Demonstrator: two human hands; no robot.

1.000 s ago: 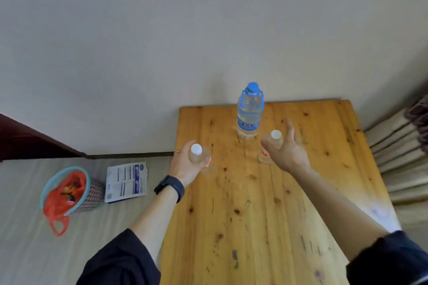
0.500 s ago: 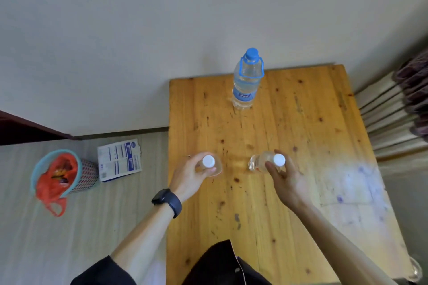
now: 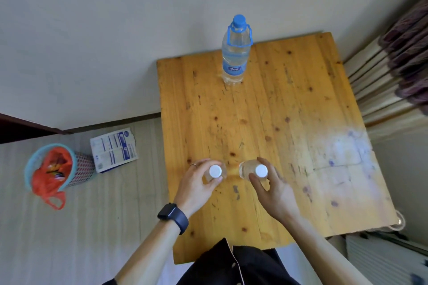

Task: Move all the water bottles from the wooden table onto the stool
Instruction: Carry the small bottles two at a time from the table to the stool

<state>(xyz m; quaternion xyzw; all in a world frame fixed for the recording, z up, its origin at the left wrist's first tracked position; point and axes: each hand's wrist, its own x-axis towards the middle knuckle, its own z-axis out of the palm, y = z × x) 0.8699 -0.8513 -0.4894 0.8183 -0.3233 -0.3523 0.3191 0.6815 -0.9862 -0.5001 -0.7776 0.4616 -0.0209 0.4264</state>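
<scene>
Head view: the left hand [image 3: 199, 186] has its grip clamped round the left small bottle [image 3: 215, 171], fingers curled about the body just under the white cap. The right hand [image 3: 273, 190] grips the right small bottle [image 3: 247, 169] the same way. Both bottles are over the near part of the wooden surface [image 3: 289, 111], close beside each other; seen from straight above, I cannot tell whether they stand on it or are lifted. They are clear plastic, probably light, smooth and a little squashy, so a hold round the body below the cap suits them. How full they are cannot be read.

The large bottle [image 3: 235, 60] stands upright at the far edge, well apart from the hands. It is nearly full of water, so likely heavy; the blue carry loop at its neck or a wrap round the labelled middle would serve. No stool is in view.

On the floor, a wastebasket [image 3: 82, 165] holds an orange bag [image 3: 49, 172] with some rubbish inside.
</scene>
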